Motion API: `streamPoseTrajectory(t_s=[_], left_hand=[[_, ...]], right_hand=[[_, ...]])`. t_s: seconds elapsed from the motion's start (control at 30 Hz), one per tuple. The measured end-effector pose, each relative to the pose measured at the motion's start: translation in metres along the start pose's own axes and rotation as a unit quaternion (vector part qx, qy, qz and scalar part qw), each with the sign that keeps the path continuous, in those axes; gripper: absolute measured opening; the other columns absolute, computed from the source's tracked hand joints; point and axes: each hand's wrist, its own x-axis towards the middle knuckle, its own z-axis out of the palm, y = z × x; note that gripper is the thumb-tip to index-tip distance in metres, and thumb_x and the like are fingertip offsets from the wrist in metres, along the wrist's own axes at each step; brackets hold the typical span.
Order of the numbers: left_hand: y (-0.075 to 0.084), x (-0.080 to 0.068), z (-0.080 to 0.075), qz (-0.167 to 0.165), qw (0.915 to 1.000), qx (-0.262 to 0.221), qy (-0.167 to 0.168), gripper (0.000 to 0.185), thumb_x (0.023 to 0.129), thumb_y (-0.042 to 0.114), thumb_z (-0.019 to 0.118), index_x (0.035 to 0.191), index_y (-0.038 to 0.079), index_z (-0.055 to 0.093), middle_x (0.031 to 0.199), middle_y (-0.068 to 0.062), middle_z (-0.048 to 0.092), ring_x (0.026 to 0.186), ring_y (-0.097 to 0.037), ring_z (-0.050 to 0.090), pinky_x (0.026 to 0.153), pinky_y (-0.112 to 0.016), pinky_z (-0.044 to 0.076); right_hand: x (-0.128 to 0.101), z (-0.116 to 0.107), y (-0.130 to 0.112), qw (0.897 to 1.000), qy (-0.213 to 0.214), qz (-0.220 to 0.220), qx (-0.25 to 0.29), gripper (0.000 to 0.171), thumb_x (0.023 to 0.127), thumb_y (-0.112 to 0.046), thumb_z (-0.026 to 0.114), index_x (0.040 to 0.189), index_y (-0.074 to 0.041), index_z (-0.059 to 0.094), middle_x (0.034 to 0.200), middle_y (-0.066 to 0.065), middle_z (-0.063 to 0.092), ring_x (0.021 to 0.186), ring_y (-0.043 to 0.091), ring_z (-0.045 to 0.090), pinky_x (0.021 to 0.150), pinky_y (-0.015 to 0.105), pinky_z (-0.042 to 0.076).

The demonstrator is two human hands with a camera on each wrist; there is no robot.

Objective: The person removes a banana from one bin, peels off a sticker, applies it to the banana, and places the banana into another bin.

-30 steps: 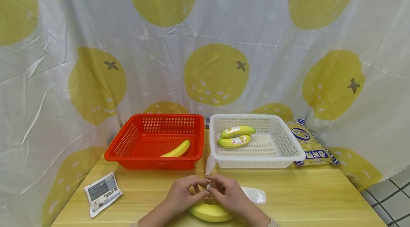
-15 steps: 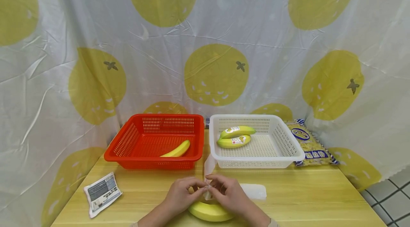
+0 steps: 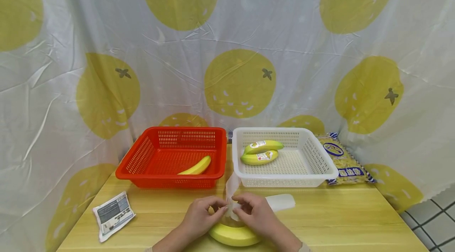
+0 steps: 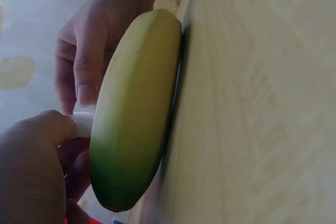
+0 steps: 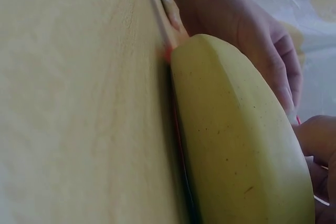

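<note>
A yellow banana [image 3: 234,237] with a greenish end lies on the table before the person, below both hands. Just beyond it, my left hand [image 3: 202,215] and right hand [image 3: 258,216] meet fingertip to fingertip. Between them they pinch a thin, whitish, see-through strip [image 3: 232,185]; one length rises toward the white basket, and a pale flap [image 3: 283,202] sticks out past the right hand. In the left wrist view the white piece [image 4: 84,121] shows between the thumbs beside the banana [image 4: 135,108]. The right wrist view has the banana [image 5: 239,135] covering most of it.
A red basket [image 3: 171,182] with one banana [image 3: 197,166] stands at the back left. Beside it, a white basket [image 3: 284,182] holds two labelled bananas [image 3: 262,152]. A yellow packet [image 3: 343,161] lies far right, a small white packet [image 3: 114,215] near left.
The fingertips have drawn slightly apart, and more of the whitish strip shows between them. The flap at the right has swung upward. The banana and baskets stay put.
</note>
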Motion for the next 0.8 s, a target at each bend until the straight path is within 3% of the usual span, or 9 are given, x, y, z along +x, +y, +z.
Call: streamPoseTrajectory(t_s=[0.27, 0.4, 0.63, 0.8], left_hand=[[0.0008, -0.0004, -0.0011, -0.011, 0.9999, -0.008, -0.004, 0.016, 0.089, 0.010, 0.080, 0.099, 0.022, 0.077, 0.082, 0.017, 0.072, 0.069, 0.006, 0.059, 0.057, -0.017, 0.050], [0.0024, -0.0003, -0.0017, -0.030, 0.9995, -0.004, 0.000, 0.016, 0.088, 0.009, 0.080, 0.099, 0.021, 0.078, 0.081, 0.017, 0.070, 0.069, 0.005, 0.059, 0.058, -0.020, 0.051], [0.0036, 0.0008, -0.0042, -0.086, 0.9959, -0.006, 0.029, 0.016, 0.086, 0.005, 0.081, 0.095, 0.018, 0.078, 0.080, 0.018, 0.070, 0.068, 0.004, 0.060, 0.054, -0.021, 0.048], [0.0019, 0.0011, -0.0055, -0.063, 0.9956, -0.049, 0.050, 0.020, 0.086, -0.002, 0.079, 0.098, 0.014, 0.077, 0.084, 0.009, 0.074, 0.070, 0.000, 0.063, 0.055, -0.023, 0.054]], right_hand=[[-0.0012, -0.0002, 0.0033, 1.000, -0.005, 0.020, -0.011, 0.023, 0.086, 0.003, 0.078, 0.107, -0.007, 0.074, 0.081, -0.003, 0.067, 0.065, -0.004, 0.051, 0.053, 0.018, 0.049], [-0.0022, -0.0017, 0.0040, 0.997, -0.003, 0.058, -0.049, 0.019, 0.086, 0.001, 0.078, 0.102, -0.008, 0.075, 0.084, -0.005, 0.070, 0.067, -0.005, 0.052, 0.056, 0.018, 0.050], [-0.0025, -0.0072, 0.0055, 0.976, 0.012, 0.154, -0.155, 0.012, 0.086, -0.005, 0.079, 0.092, -0.014, 0.075, 0.088, -0.003, 0.075, 0.070, -0.002, 0.056, 0.062, 0.020, 0.050], [-0.0017, -0.0086, 0.0080, 0.967, 0.010, 0.177, -0.183, 0.012, 0.085, -0.004, 0.078, 0.092, -0.013, 0.075, 0.089, -0.001, 0.075, 0.072, 0.001, 0.057, 0.062, 0.021, 0.050]])
